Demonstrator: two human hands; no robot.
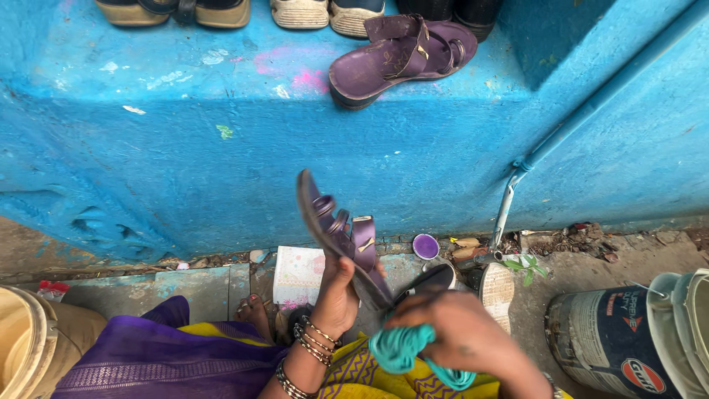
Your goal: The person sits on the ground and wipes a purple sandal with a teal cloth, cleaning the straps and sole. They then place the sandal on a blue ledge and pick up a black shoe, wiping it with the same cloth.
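My left hand (pixel 337 295) holds a purple sandal (pixel 340 235) up on edge, its straps turned to the right. My right hand (pixel 454 332) is closed on a bunched teal cloth (pixel 402 349) just below the sandal's heel end. Several bangles ring my left wrist. The matching purple sandal (pixel 399 55) lies on the blue ledge (pixel 185 74) above. A small round purple tin (pixel 425 246) sits on the ground beside the wall.
Other shoes (pixel 299 11) line the back of the ledge. A white patterned cloth or paper (pixel 298 277) lies on the ground. A dark metal can (pixel 613 343) stands at right, a beige bucket (pixel 26 343) at left. A blue pipe (pixel 591 111) runs down the wall.
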